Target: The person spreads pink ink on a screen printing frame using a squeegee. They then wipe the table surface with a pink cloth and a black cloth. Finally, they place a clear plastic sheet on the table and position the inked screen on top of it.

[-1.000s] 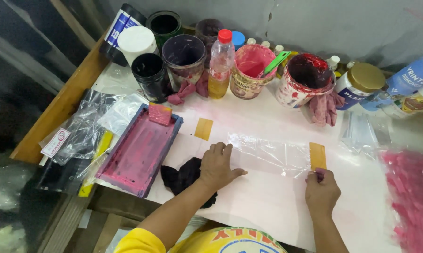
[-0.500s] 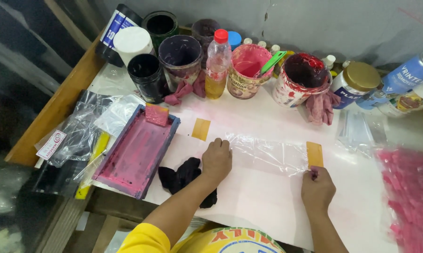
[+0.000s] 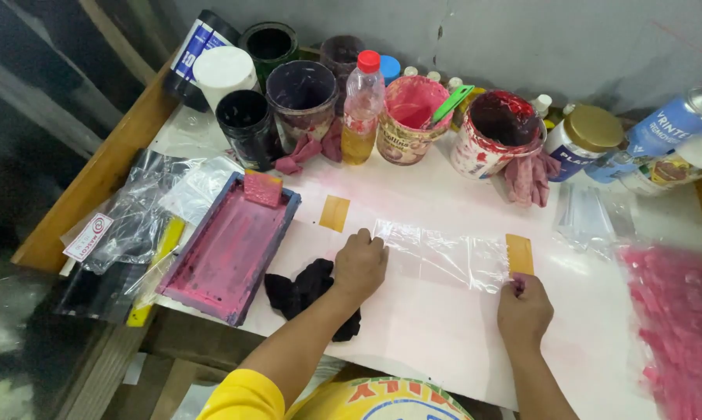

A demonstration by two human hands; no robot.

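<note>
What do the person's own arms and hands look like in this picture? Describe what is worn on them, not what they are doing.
Both hands, the left hand and the right hand, are bare, with no gloves; no rings or watch show. The forearms are uncovered too. A short yellow sleeve covers the upper left arm. The garment below is yellow with a coloured printed front. No sleeve shows on the right arm.

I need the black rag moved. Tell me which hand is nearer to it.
Left. The left hand lies right beside the black rag, almost touching it; the right hand is farther away, across the clear plastic bag.
</note>
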